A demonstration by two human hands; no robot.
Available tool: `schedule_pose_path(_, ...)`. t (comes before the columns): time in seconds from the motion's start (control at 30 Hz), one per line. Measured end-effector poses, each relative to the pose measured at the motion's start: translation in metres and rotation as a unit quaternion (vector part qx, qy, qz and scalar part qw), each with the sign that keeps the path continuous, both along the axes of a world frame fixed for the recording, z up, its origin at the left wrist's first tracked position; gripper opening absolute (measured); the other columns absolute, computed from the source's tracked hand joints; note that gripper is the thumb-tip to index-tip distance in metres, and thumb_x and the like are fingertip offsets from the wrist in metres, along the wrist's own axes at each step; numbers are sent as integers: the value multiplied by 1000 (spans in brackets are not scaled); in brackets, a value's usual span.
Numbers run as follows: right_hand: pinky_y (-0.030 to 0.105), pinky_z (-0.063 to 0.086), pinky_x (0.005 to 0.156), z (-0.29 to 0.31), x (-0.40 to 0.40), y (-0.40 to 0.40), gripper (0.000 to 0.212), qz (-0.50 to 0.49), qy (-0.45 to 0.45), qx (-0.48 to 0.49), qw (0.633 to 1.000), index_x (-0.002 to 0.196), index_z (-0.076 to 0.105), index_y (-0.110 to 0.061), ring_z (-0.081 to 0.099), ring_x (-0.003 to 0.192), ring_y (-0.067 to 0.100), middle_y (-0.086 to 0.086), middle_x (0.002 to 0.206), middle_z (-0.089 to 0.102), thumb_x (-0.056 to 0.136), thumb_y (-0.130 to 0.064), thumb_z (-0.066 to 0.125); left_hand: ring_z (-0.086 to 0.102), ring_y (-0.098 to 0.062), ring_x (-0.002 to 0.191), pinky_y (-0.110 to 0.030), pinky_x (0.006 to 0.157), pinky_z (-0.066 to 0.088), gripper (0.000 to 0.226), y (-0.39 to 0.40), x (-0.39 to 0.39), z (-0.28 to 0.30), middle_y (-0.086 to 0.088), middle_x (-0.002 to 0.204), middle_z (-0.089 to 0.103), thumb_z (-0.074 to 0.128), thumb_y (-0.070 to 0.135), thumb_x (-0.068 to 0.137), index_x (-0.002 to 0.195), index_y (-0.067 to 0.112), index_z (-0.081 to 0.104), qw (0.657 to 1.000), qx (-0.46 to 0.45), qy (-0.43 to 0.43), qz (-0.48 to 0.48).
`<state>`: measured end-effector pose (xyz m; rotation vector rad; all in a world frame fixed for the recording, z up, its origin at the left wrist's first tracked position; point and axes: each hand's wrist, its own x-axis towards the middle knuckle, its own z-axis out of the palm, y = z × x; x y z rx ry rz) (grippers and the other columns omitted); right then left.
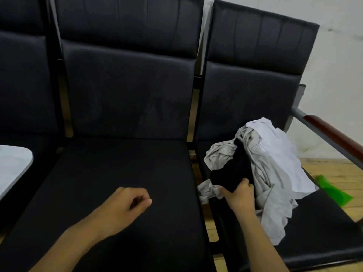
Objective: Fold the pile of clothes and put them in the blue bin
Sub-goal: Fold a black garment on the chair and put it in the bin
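A pile of clothes [275, 169] lies on the right-hand black seat: grey and white garments with a black garment [233, 169] on its left side. My right hand [238, 195] grips the lower edge of the black garment at the front of the pile. My left hand [127, 205] hovers over the middle seat with its fingers loosely curled, holding nothing. No blue bin is in view.
Three black padded seats [125, 183] stand in a row with tall backrests. A pale rounded object [13, 167] sits on the left seat. A brown armrest [334, 134] bounds the right seat. A green thing [334, 191] lies on the wooden floor beyond.
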<state>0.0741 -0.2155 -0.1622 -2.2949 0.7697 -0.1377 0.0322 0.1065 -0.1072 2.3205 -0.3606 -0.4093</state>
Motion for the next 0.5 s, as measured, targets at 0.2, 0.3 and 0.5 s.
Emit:
schedule_pose_path(0.2, 32, 45, 71, 0, 3, -12, 20, -50, 24, -80, 995, 103, 65, 1, 64, 101, 39, 24, 108, 65, 95, -18, 62, 62, -13, 73, -33, 72, 55, 20, 17, 8, -13, 4, 79, 67, 57, 36, 97, 79, 30, 66, 1000, 14, 22, -1)
schedule_pose_path(0.3, 45, 45, 91, -3, 3, -15, 52, -80, -29, -41, 995, 124, 49, 3, 52, 118, 44, 29, 130, 50, 89, -28, 71, 63, -13, 74, -33, 73, 56, 20, 21, 8, -15, 6, 80, 67, 57, 36, 97, 80, 30, 66, 1000, 15, 23, -2)
schedule_pose_path(0.5, 45, 45, 93, -6, 3, -16, 38, -93, -57, 10, 994, 110, 65, 11, 59, 110, 45, 32, 112, 65, 98, -24, 58, 64, -11, 78, -34, 75, 57, 17, 27, 12, -14, 5, 81, 67, 56, 36, 97, 84, 31, 67, 1000, 10, 13, 12)
